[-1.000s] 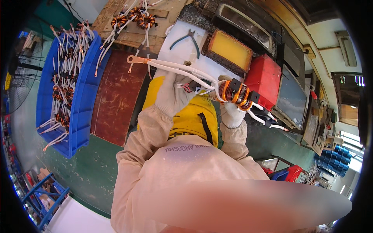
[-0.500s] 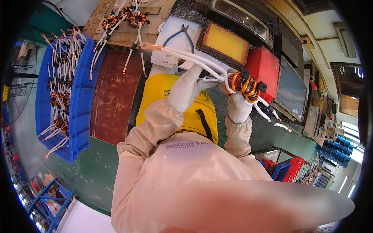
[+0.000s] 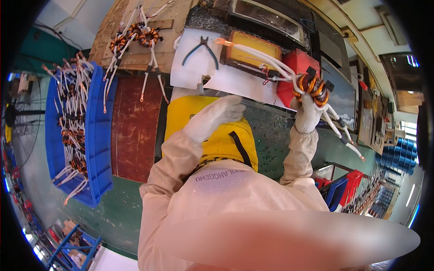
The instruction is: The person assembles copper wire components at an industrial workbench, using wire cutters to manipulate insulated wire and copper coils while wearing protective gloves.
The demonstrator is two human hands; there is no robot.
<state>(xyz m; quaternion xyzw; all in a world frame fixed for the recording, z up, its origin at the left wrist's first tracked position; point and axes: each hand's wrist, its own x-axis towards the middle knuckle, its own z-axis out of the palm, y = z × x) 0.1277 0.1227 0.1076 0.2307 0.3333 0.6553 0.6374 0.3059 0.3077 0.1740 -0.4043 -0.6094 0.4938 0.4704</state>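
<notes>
Two gloved hands work above the worktop (image 3: 271, 135). The right hand (image 3: 308, 112) is closed around the underside of a copper coil (image 3: 312, 86), so its fingertips are hidden behind the windings and the grip can only be read from the wrist side. White leads (image 3: 257, 56) run from the coil up to the left over a yellow tray (image 3: 253, 52), and more hang down to the right, where their ends grow too small to make out. The left hand (image 3: 216, 116) is loosely curled over a yellow apron (image 3: 212, 131) and seems to hold nothing, though its palm faces away. A blurred patch covers the lower part of the view, and the worktop's far edge bends into the dark rim.

Half a second ago the left hand was up at the leads beside the coil; now it is off them and lower. The right hand has carried the coil further right, in front of the red box (image 3: 294, 72). Pliers (image 3: 201, 49) lie on white paper as before, and the blue bin (image 3: 97, 135) of coils is unchanged.
</notes>
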